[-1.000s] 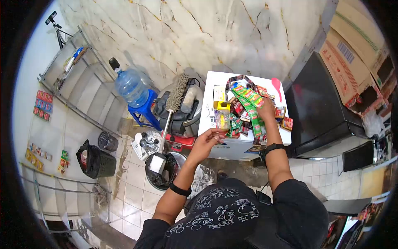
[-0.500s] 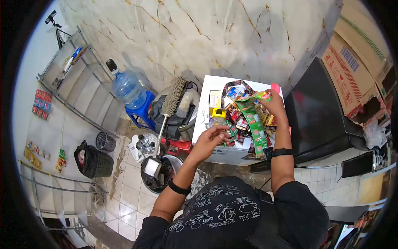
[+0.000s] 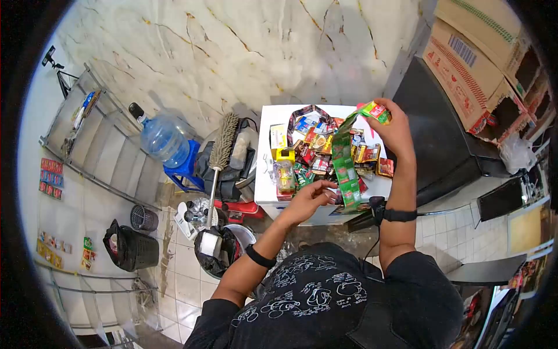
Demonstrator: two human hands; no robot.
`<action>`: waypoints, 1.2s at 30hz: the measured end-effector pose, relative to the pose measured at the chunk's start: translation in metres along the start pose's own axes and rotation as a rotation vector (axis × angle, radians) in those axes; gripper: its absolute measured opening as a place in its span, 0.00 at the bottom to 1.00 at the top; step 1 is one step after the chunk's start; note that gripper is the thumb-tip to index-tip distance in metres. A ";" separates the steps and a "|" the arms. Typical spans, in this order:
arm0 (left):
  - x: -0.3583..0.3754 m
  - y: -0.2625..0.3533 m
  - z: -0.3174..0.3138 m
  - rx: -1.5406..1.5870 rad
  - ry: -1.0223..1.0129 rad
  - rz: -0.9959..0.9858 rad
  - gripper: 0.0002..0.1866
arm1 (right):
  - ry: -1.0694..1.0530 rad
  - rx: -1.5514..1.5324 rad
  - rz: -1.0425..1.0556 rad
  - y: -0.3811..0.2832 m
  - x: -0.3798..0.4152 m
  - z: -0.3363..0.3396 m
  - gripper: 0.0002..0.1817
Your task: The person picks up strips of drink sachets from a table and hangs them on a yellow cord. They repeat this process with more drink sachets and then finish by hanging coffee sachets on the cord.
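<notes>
A long strip of joined green sachets (image 3: 346, 171) hangs down over the pile on the white surface. My right hand (image 3: 390, 125) is closed on its upper end, where a green and red sachet shows, raised above the right side of the pile. My left hand (image 3: 314, 200) is at the front edge, just left of the strip's lower part, with fingers loosely bent and apart; nothing shows in them. Between the hands lie mixed colourful sachets (image 3: 321, 145), red, yellow, blue and brown. A dark sachet strip (image 3: 292, 123) curves behind them. A yellow box (image 3: 285, 155) stands at the left.
The white box-like stand (image 3: 266, 189) holds the pile. Right of it is a black cabinet (image 3: 433, 116) with cardboard boxes (image 3: 465, 75) above. To the left are a duster (image 3: 225, 142), a blue water jug (image 3: 165, 142), a bin (image 3: 139, 250) and wire shelves (image 3: 110, 145).
My right hand has lifted and shifted right, raising the strip's upper end off the pile. My left hand has moved slightly right, closer to the strip's lower part. The camera view has shifted.
</notes>
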State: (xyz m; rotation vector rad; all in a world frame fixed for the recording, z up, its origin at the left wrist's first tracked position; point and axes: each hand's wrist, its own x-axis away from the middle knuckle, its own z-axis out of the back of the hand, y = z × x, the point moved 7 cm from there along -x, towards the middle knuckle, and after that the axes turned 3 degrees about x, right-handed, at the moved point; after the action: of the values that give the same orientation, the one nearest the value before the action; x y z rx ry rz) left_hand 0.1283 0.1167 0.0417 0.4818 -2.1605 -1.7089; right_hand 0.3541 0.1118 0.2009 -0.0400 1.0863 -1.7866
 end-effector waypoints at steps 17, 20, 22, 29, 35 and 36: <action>0.055 -0.031 -0.047 0.031 -0.185 0.066 0.16 | -0.256 0.303 -0.003 -0.066 0.119 0.067 0.26; 0.076 -0.037 -0.050 0.034 -0.228 0.070 0.17 | -0.335 0.319 0.084 -0.096 0.145 0.067 0.25; 0.100 -0.039 -0.053 0.063 -0.264 0.113 0.17 | -0.307 0.340 0.106 -0.116 0.165 0.064 0.24; 0.204 -0.068 -0.060 0.123 -0.432 0.198 0.25 | -0.191 0.089 0.352 -0.245 0.234 0.038 0.29; 0.272 -0.014 0.018 0.380 -0.096 -0.212 0.37 | -0.144 -0.278 0.475 -0.320 0.298 0.008 0.31; 0.296 0.011 0.038 0.535 -0.036 -0.302 0.38 | -0.123 -0.320 0.506 -0.329 0.306 0.006 0.31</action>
State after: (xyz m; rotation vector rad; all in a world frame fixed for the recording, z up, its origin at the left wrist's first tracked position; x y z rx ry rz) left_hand -0.1516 0.0134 0.0608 0.9621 -2.6798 -1.2505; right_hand -0.0338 -0.0931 0.2985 -0.0614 1.1619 -1.1377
